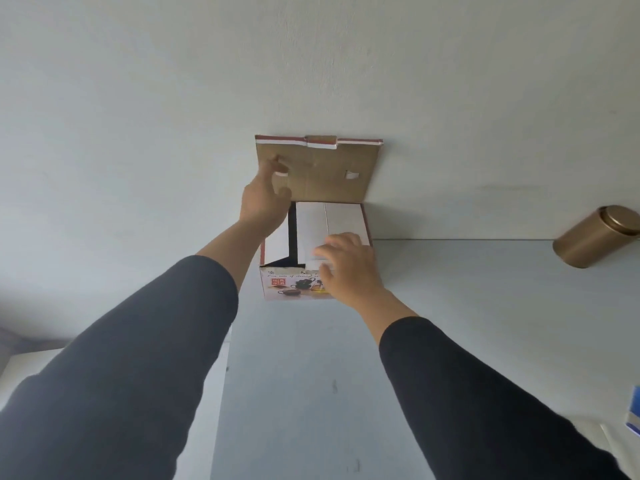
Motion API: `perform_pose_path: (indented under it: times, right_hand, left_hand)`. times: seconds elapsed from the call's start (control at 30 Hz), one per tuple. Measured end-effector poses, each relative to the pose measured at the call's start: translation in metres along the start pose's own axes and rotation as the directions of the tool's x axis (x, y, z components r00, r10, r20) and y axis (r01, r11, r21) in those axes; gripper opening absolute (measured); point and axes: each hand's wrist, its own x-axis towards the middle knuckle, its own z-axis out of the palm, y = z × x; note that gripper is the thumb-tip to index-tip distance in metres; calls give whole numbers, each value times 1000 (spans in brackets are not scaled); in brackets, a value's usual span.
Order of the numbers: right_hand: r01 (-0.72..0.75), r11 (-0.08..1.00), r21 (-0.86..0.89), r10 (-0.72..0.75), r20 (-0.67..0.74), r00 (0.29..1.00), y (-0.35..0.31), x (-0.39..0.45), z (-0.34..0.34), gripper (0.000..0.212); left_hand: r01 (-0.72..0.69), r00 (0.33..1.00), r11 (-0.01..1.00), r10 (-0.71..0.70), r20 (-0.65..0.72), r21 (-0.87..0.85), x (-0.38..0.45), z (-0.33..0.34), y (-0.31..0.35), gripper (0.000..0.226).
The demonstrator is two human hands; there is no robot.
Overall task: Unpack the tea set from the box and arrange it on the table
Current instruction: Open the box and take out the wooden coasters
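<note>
While my left hand [262,202] holds the raised lid [318,171] upright by its left edge, the box [298,284] sits open-topped on the table [467,306], its long axis running away from me. Under my right hand [346,265], whose relaxed fingers rest on it, a white insert [329,220] fills the box.

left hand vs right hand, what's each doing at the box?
The left hand reaches higher, against the raised brown lid; the right hand sits lower, over the white insert at the box front edge. Whether the left fingers grip the lid is unclear; the right fingers are loosely spread. Both arms wear dark sleeves.
</note>
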Motion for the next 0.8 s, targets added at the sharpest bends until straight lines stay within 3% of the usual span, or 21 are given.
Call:
perform_pose_path:
  times: [0.1, 0.23, 0.37, 0.47, 0.53, 0.67, 0.73, 0.8]
  right_hand:
    - [134, 981, -141, -108, 179, 978, -17, 8, 5, 38]
    - [216, 934, -283, -153, 231, 961, -27, 15, -3, 28]
    - [201, 932, -302, -235, -80, 969, -28, 20, -19, 16]
    - [110, 877, -468, -248, -245, 937, -16, 29, -50, 14]
    - [1, 782, -624, -175, -218, 960, -7, 29, -73, 23]
    - [-119, 551, -826, 105, -73, 992, 13, 18, -98, 36]
    - [-108, 553, -826, 214, 15, 977, 21, 13, -95, 37]
    - [-145, 682, -717, 310, 105, 945, 30, 7, -82, 38]
  left_hand:
    - [-171, 975, 926, 109, 196, 336, 4, 8, -24, 58]
    - [-159, 971, 881, 57, 234, 445, 0, 12, -38, 71]
    - [-116, 972, 885, 8, 233, 451, 2, 16, -36, 80]
    - [-114, 976, 873, 8, 220, 474, 4, 23, -29, 80]
    - [-107, 977, 857, -3, 212, 503, 3, 30, -23, 75]
    - [-65, 986, 837, -31, 164, 543, -5, 50, -17, 69]
    - [-60, 987, 824, -35, 157, 564, -9, 58, -14, 68]
    - [-72, 985, 820, -32, 172, 568, -12, 64, -12, 67]
